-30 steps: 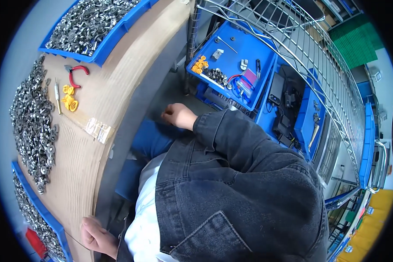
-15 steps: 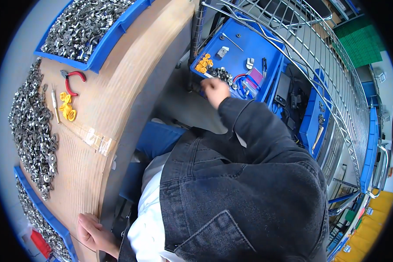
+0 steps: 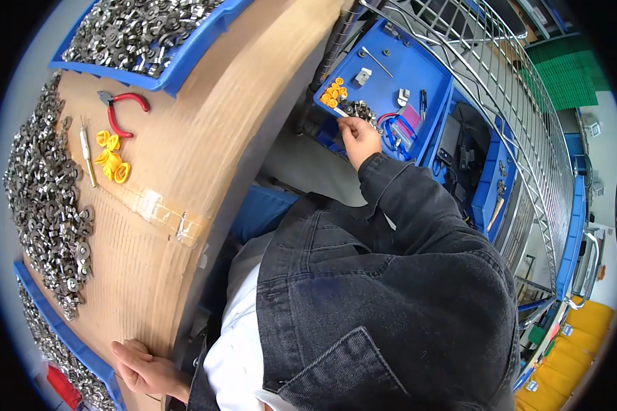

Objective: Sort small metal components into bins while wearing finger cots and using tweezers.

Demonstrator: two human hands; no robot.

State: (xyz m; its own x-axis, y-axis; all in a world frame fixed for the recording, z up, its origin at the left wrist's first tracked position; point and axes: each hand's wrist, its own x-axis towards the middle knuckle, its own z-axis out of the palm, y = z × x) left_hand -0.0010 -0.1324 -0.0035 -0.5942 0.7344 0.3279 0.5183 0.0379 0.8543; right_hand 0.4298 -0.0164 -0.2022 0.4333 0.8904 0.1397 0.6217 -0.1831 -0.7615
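Two hands are in view, well apart. Landmark: the wooden bench [image 3: 185,157].

Right of the bench, a wire rack [image 3: 500,103] is seen, with a blue tray [image 3: 418,75] on its lower level. In that tray, orange caps [image 3: 332,91] lie at the near-left corner, dark metal parts [image 3: 360,109] just beside them, and small tools further right.

On the bench, red-handled pliers [image 3: 120,109], yellow caps [image 3: 112,159] and a slim driver [image 3: 87,151] are laid near the left edge; loose steel fittings [image 3: 41,198] are heaped along that edge, with blue bins [image 3: 151,34] of more fittings at the far end.

Right hand [image 3: 358,137] is stretched off the bench to the tray; its fingers are pinched on a small pale piece [image 3: 339,111], just beside the orange caps. Left hand [image 3: 147,366] rests at the bench's near edge, fingers curled loosely, nothing gripped.

Risk, as judged: the pinch is at fingertip only and the reach is long, so the piece could be dropped into the gap between bench and rack. The sleeve could also sweep the tray's contents.
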